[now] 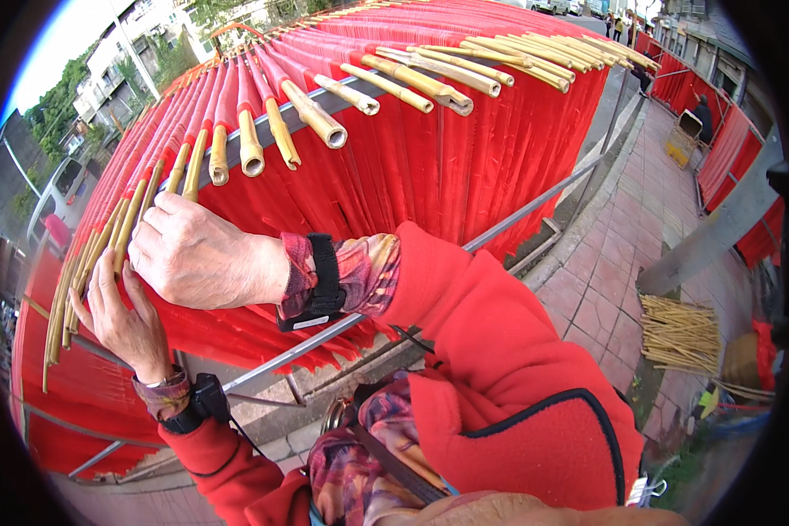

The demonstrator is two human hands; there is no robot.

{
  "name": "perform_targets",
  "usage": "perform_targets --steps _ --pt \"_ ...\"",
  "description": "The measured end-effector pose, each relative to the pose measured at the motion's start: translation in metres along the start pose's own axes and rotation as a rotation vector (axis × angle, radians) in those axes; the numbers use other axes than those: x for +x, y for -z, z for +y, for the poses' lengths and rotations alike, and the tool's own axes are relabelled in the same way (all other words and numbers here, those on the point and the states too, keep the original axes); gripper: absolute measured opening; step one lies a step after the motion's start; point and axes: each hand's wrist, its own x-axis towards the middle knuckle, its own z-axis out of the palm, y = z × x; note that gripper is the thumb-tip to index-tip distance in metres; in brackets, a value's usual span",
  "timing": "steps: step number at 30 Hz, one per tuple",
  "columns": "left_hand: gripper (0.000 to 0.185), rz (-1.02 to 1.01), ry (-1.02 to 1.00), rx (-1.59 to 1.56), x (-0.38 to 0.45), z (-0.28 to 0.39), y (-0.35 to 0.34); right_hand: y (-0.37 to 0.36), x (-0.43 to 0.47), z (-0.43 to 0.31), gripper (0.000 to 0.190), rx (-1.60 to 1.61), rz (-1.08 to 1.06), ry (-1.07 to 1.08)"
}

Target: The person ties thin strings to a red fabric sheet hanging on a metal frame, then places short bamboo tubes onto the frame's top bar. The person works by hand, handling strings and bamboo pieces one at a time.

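Observation:
My right hand (200, 256) reaches across to the left with its fingers curled over a bamboo pole (150, 189) in the row. Just below it, my left hand (123, 322) is raised against the pole ends. Its fingers and thumb lie on either side of another bamboo pole (126, 227), and I cannot tell whether they grip it. Red fabric strips (263, 204) hang from the poles in long folds. More bamboo poles (315, 115) stick out side by side along a metal rail (352, 84). The fingertips of my right hand are partly hidden.
A lower metal rail (532, 207) runs between me and the hanging fabric. Cut bamboo sticks (680, 335) lie piled on the paved walkway (605, 283) at right, near a slanting metal post (717, 230). Farther along, a person (702, 118) is by another red fabric rack.

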Motion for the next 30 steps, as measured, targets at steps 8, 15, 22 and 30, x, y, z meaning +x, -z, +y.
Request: perform_targets --steps 8,15,22,30 --pt "0.025 -0.063 0.081 0.001 0.004 0.007 0.005 0.012 -0.009 0.021 0.021 0.200 -0.021 0.026" --pt "0.044 -0.001 0.065 -0.184 0.023 0.076 0.016 0.027 -0.007 0.016 0.025 0.131 0.164 0.029" --pt "0.049 0.020 -0.141 -0.478 0.055 0.158 0.028 0.129 -0.059 0.061 0.033 -0.248 0.165 -0.179" --pt "0.038 0.089 -0.186 -0.564 0.077 0.220 0.001 0.168 -0.082 0.087 0.037 -0.394 -0.165 -0.293"
